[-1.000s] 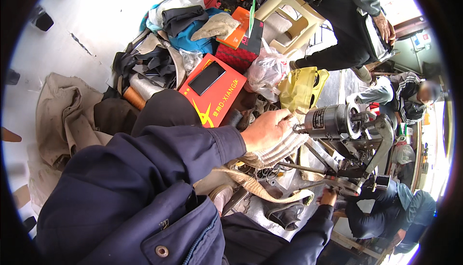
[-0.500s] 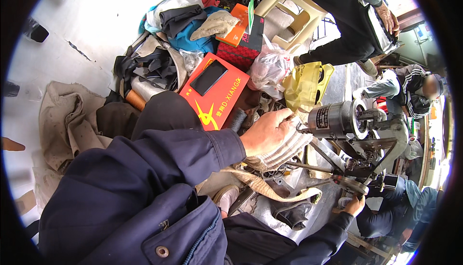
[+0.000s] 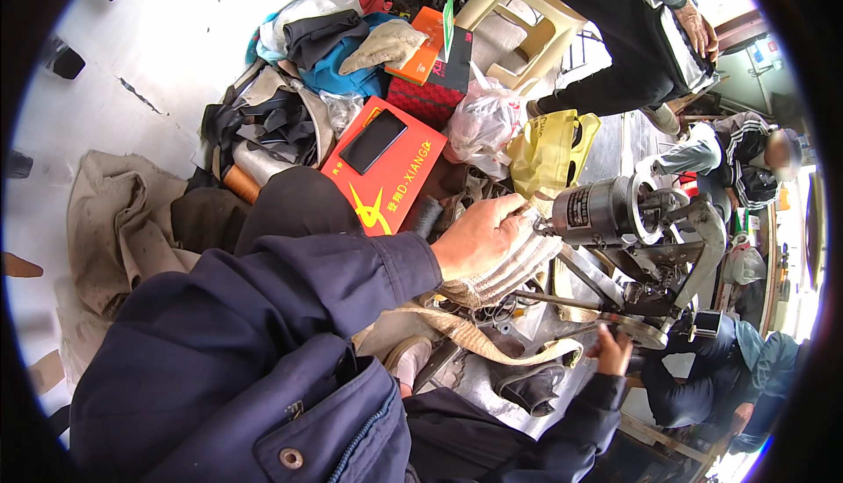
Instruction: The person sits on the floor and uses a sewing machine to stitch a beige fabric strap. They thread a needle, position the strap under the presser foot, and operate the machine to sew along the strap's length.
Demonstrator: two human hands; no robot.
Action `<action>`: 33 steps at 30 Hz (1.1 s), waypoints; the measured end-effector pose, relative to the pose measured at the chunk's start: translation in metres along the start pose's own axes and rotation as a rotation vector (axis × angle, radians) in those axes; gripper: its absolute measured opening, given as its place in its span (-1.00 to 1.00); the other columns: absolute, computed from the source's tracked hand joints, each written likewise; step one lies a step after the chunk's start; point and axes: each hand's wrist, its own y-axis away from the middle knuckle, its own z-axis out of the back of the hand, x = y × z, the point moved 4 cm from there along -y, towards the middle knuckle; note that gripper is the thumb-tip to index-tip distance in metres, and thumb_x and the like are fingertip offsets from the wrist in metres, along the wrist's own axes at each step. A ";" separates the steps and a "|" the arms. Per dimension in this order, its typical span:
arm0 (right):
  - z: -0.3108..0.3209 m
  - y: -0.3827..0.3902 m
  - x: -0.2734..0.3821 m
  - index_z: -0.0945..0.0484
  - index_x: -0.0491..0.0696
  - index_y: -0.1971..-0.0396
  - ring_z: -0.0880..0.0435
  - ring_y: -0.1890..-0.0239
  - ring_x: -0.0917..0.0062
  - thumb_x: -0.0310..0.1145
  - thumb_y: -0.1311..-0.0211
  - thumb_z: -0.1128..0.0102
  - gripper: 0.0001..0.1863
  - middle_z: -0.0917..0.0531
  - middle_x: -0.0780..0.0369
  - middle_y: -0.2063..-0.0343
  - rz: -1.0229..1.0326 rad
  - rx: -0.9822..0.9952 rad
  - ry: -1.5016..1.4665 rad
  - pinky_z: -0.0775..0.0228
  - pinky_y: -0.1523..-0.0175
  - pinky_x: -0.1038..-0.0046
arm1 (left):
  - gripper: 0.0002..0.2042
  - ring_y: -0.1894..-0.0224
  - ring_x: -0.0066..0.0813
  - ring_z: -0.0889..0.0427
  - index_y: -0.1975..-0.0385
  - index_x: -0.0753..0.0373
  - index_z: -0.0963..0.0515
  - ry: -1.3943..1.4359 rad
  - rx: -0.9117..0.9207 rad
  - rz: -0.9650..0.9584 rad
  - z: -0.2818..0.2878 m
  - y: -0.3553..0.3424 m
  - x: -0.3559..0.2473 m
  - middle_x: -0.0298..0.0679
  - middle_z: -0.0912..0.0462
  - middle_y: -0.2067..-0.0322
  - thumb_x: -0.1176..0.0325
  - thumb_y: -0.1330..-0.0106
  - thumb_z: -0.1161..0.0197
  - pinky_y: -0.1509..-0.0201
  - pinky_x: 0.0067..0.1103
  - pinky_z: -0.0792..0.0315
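A grey-and-white striped piece of thick cloth (image 3: 496, 279) lies under the head of a metal hand-cranked sewing machine (image 3: 587, 211). My left hand (image 3: 481, 239) grips the cloth close to the machine's needle end, fingers closed; the stitching point is hidden. Lower right, my right hand (image 3: 612, 356) is at the near-left rim of the machine's handwheel (image 3: 637, 330), its fingers curled against it and partly hidden. A pale strap (image 3: 474, 339) hangs below the cloth.
A red box (image 3: 399, 180) bearing a black phone (image 3: 374, 141) lies beyond my left arm. Near it are plastic bags, including a yellow bag (image 3: 553, 151), a cloth heap (image 3: 325, 39) and a beige stool (image 3: 518, 22). A dark shoe (image 3: 531, 386) lies below the strap. Other people sit nearby.
My right hand has moved left along the handwheel's rim, from its lower right side to its near-left side. My left hand still holds the cloth at the machine. The view has shifted slightly.
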 end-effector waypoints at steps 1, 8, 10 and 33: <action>0.016 0.005 0.013 -0.54 -0.17 0.40 -0.40 0.76 0.65 -0.35 -0.24 -0.24 -0.82 -0.53 0.32 0.63 0.035 -0.099 0.066 -0.24 0.67 0.59 | -0.78 0.32 -0.62 -0.43 0.03 0.33 -0.48 -0.003 -0.005 -0.013 0.000 0.000 0.000 -0.25 -0.58 0.39 0.40 -0.44 -0.03 0.20 -0.55 -0.40; 0.108 -0.021 -0.026 -0.63 -0.09 0.35 -0.40 0.67 0.67 -0.50 -0.16 -0.18 -0.91 -0.57 0.37 0.60 0.117 -0.580 0.051 -0.21 0.57 0.58 | -0.80 0.30 -0.60 -0.44 0.07 0.34 -0.48 -0.029 -0.011 -0.035 0.002 0.002 -0.003 -0.21 -0.59 0.37 0.39 -0.43 -0.04 0.16 -0.53 -0.41; 0.115 -0.028 -0.042 -0.64 -0.14 0.26 -0.57 0.39 0.54 -0.52 -0.13 -0.18 -0.83 -0.68 0.30 0.41 0.233 -0.597 0.203 -0.38 0.21 0.51 | -0.80 0.31 -0.60 -0.44 0.07 0.33 -0.48 -0.049 -0.008 -0.018 0.003 0.002 -0.002 -0.22 -0.59 0.38 0.38 -0.43 -0.04 0.17 -0.53 -0.41; 0.013 -0.032 -0.102 -0.45 -0.12 0.40 -0.44 0.84 0.50 -0.30 -0.26 -0.18 -0.81 -0.42 0.29 0.69 -0.324 -0.020 -0.071 -0.29 0.77 0.45 | -0.81 0.37 -0.66 -0.41 0.06 0.30 -0.48 -0.053 0.002 -0.009 0.001 0.002 0.002 -0.33 -0.54 0.41 0.41 -0.45 -0.02 0.26 -0.59 -0.38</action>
